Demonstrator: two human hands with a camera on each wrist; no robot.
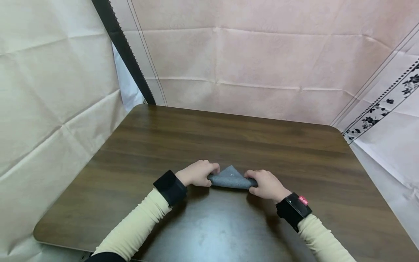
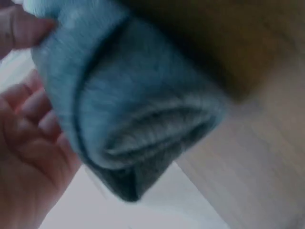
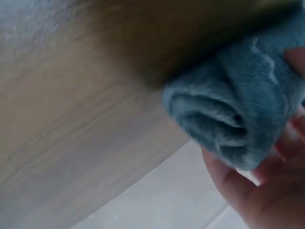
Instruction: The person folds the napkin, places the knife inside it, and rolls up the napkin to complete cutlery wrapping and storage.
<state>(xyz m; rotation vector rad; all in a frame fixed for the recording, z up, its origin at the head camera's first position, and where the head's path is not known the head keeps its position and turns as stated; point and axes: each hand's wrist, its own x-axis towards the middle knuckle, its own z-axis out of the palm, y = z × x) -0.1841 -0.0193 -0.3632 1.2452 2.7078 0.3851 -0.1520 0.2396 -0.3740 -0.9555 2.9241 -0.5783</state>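
A blue-grey cloth [image 1: 229, 182], rolled up, lies crosswise between the two hands, with a pointed corner standing out on its far side. Its left end is gripped by the left hand [image 1: 199, 174]; the right hand [image 1: 268, 185] holds the opposite end. From the left wrist, the cloth [image 2: 152, 76] shows a folded spiral end, with the left hand's fingers [image 2: 28, 31] around its side. The right wrist view has the other layered end of the cloth [image 3: 259, 90], with the right hand [image 3: 276, 191] beneath and beside it. Both wrist views are somewhat blurred.
A dark brown wooden table [image 1: 157, 138] with rounded corners extends under both hands. Pale creased sheeting [image 1: 262, 62] hangs behind it, with a black strip [image 1: 126, 51] at the left and a floral border [image 1: 376, 112] at the right.
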